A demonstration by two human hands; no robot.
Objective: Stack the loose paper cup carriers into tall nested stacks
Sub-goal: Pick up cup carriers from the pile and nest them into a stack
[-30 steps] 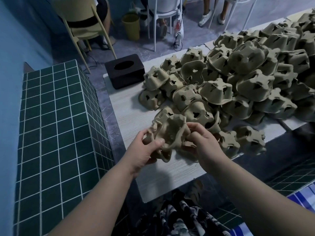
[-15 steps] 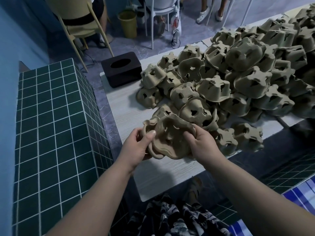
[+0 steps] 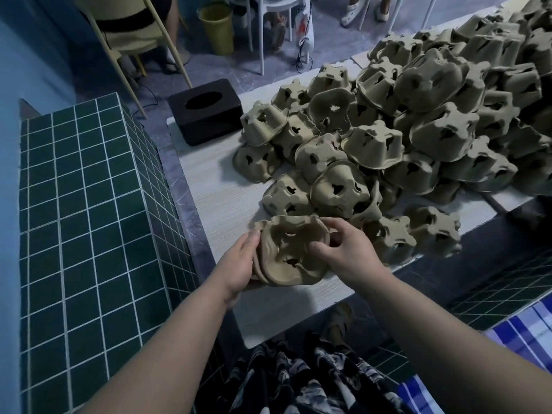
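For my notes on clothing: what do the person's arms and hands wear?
Nothing that shows: both forearms are bare with no sleeves in view. The left hand and right hand have no gloves, and no rings, watch or bracelets show.

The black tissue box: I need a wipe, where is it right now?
In the head view the black tissue box sits at the far left corner of the white table, just left of the pile of cup carriers and beyond the green tiled counter.
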